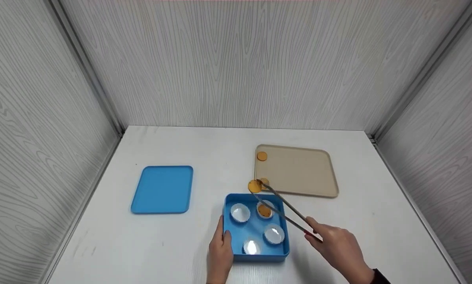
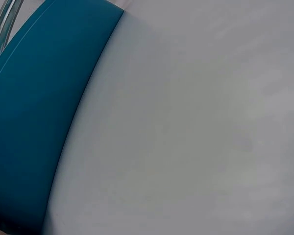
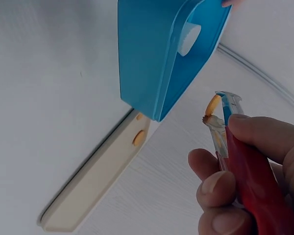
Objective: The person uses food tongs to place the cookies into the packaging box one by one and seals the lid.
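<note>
A blue open box (image 1: 247,256) stands on the table near its front edge. My left hand (image 1: 221,251) grips its left wall, with the thumb at the rim. Several white paper cups (image 1: 240,213) sit inside, and the one at the back right holds a cookie (image 1: 264,211). In my right hand (image 1: 340,246) are long tongs (image 1: 285,201) with red handles, seen close up in the right wrist view. Their tips pinch a round golden-brown cookie (image 1: 254,186) just above the box's back rim. Most of the left wrist view shows the box's blue outer wall (image 2: 44,107).
Behind the box, to the right, lies a beige tray (image 1: 299,169). One cookie (image 1: 262,156) is at its back left corner and another cookie (image 1: 265,182) near its front left corner, partly behind the tongs' tips. A flat blue square lid or tray (image 1: 163,190) lies at left. Grey wood-grain panels enclose the table.
</note>
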`<state>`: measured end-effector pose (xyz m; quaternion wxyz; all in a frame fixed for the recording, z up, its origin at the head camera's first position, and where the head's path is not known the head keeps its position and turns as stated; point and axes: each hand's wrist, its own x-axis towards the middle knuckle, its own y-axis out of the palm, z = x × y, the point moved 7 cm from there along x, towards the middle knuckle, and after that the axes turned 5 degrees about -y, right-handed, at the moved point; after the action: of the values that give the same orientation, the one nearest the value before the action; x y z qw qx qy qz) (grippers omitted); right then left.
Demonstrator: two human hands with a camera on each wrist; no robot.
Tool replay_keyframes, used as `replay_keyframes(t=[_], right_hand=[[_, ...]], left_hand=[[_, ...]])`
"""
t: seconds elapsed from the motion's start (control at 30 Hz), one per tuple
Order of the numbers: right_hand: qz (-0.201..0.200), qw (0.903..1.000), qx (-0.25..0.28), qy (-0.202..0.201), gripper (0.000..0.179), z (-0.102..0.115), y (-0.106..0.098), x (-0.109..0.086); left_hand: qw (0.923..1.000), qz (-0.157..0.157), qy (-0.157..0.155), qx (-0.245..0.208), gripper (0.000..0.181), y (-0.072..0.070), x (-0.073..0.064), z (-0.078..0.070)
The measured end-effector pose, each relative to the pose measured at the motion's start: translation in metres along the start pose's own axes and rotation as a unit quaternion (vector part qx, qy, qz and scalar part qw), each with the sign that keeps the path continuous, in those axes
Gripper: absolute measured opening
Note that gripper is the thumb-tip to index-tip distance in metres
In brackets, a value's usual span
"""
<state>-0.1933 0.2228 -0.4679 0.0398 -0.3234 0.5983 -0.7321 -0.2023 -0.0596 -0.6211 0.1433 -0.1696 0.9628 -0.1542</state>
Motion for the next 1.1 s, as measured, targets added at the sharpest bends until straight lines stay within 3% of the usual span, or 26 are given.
replay_keyframes(t=[0.47, 1.1], right_hand=[[0.115, 0.9922, 0.048, -0.006, 0.036, 0.025, 0.027, -0.004], [0.134, 0.989, 0.058, -0.02, 0.025, 0.028, 0.04, 0.003]], left_hand=[[0.9999, 0.008, -0.006, -0.002, 0.054, -0.002, -0.002, 0.002], [0.9999, 0.008, -0.007, 0.007, 0.054, 0.0, -0.002, 0.001]])
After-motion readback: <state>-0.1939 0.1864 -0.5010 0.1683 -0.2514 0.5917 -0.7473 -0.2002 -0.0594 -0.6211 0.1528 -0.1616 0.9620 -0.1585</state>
